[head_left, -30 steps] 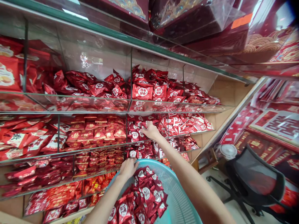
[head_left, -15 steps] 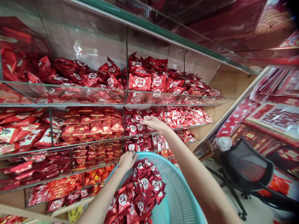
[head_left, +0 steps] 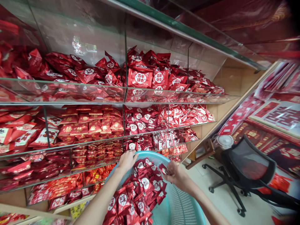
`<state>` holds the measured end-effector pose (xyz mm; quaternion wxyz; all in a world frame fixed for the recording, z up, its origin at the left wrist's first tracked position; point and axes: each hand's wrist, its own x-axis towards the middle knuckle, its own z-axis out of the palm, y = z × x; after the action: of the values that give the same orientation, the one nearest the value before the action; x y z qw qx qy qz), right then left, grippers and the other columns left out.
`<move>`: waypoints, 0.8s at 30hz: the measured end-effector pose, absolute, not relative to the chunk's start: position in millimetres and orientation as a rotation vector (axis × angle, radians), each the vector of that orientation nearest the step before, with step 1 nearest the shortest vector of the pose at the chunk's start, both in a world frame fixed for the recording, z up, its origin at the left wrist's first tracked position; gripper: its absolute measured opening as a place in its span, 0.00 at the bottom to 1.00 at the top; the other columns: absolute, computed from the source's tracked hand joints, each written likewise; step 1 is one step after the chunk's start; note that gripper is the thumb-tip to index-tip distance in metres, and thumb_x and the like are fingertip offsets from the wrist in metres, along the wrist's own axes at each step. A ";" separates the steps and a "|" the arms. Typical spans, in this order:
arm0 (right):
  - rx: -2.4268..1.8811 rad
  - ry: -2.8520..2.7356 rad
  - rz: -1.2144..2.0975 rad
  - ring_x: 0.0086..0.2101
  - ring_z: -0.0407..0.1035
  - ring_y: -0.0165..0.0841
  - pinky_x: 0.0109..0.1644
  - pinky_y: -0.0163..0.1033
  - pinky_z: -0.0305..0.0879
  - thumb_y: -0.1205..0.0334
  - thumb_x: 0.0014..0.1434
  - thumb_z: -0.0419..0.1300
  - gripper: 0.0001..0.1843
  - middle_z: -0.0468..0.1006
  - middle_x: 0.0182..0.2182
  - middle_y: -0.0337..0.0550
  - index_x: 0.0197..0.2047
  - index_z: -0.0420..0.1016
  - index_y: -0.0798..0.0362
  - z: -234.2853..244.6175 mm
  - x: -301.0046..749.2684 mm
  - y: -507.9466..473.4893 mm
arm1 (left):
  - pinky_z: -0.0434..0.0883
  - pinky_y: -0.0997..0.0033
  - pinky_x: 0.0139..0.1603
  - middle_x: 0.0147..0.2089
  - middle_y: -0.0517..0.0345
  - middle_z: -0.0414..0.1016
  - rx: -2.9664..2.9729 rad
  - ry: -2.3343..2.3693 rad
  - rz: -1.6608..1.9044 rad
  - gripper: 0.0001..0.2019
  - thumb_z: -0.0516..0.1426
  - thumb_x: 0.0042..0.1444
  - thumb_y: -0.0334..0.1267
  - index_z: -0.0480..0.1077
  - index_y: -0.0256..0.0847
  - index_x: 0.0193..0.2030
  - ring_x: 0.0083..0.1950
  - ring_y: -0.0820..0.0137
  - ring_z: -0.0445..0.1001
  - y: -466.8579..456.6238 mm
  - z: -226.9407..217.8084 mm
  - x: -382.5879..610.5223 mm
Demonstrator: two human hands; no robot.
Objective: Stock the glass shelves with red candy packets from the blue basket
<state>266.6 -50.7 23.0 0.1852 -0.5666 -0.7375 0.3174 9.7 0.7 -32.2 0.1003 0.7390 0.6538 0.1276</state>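
Note:
A turquoise plastic basket (head_left: 187,195) stands below the shelves, with a pile of dark red snack packets (head_left: 145,184) with white labels inside it. My left hand (head_left: 127,161) is closed over the basket's far-left rim. Above the basket's right part, my right hand (head_left: 177,175) pinches a small dark red packet (head_left: 164,169) between thumb and fingers. Similar dark red packets (head_left: 140,120) lie in a shelf compartment just beyond the basket.
Glass-fronted shelves hold red packets (head_left: 140,78) above and gold-printed red packets (head_left: 89,123) at left. A long glass edge (head_left: 187,29) juts overhead. To the right stand a black mesh office chair (head_left: 249,164) and red printed decorations (head_left: 278,115).
My right hand has come down from the shelf compartment to over the basket, now with a packet in its fingers. My left hand stays on the rim.

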 end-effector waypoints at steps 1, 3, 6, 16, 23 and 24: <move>-1.660 -2.122 0.855 0.24 0.57 0.27 0.28 0.34 0.52 0.61 0.44 0.56 0.12 0.62 0.22 0.33 0.27 0.53 0.51 13.0 272.2 -57.0 | 0.64 0.72 0.38 0.42 0.53 0.73 2.187 1.932 0.380 0.21 0.39 0.58 0.49 0.68 0.42 0.42 0.42 0.67 0.71 0.7 -32.2 9.7; -1.764 -2.198 0.794 0.25 0.59 0.29 0.28 0.35 0.52 0.63 0.44 0.54 0.10 0.64 0.23 0.35 0.27 0.53 0.51 -1.0 279.1 -69.7 | 0.64 0.72 0.38 0.42 0.53 0.73 2.195 1.928 0.381 0.21 0.39 0.58 0.50 0.68 0.42 0.42 0.41 0.67 0.71 0.6 -32.2 9.9; -1.939 -2.304 0.706 0.29 0.64 0.33 0.31 0.36 0.53 0.65 0.44 0.52 0.08 0.69 0.27 0.39 0.31 0.56 0.52 -14.6 280.6 -83.2 | 0.64 0.72 0.38 0.42 0.54 0.73 2.208 1.927 0.389 0.21 0.39 0.58 0.50 0.68 0.43 0.42 0.41 0.67 0.71 0.4 -31.7 10.4; -2.164 -2.412 0.637 0.42 0.67 0.44 0.38 0.40 0.55 0.64 0.46 0.51 0.20 0.72 0.40 0.55 0.45 0.59 0.59 -34.4 269.8 -68.4 | 0.64 0.73 0.39 0.42 0.53 0.72 2.174 1.921 0.368 0.21 0.39 0.58 0.49 0.68 0.43 0.43 0.43 0.68 0.70 -0.3 -28.1 10.9; -1.998 -2.311 0.652 0.33 0.67 0.35 0.32 0.35 0.52 0.65 0.43 0.53 0.09 0.72 0.31 0.42 0.31 0.59 0.53 -51.8 269.0 -54.8 | 0.64 0.73 0.40 0.43 0.53 0.72 2.128 1.945 0.350 0.20 0.40 0.58 0.49 0.67 0.43 0.44 0.44 0.68 0.70 -1.2 -25.9 12.3; -1.959 -2.298 0.653 0.32 0.67 0.34 0.32 0.35 0.52 0.65 0.44 0.53 0.08 0.71 0.30 0.42 0.30 0.58 0.53 -54.2 269.4 -54.0 | 0.64 0.73 0.40 0.43 0.53 0.72 2.128 1.944 0.356 0.20 0.40 0.58 0.49 0.67 0.43 0.44 0.44 0.67 0.70 -1.4 -25.6 12.4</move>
<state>269.4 -54.0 -54.2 0.0261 -0.6338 -0.7436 0.2113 12.4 -1.4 -25.6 0.1185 0.7276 0.6647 0.1216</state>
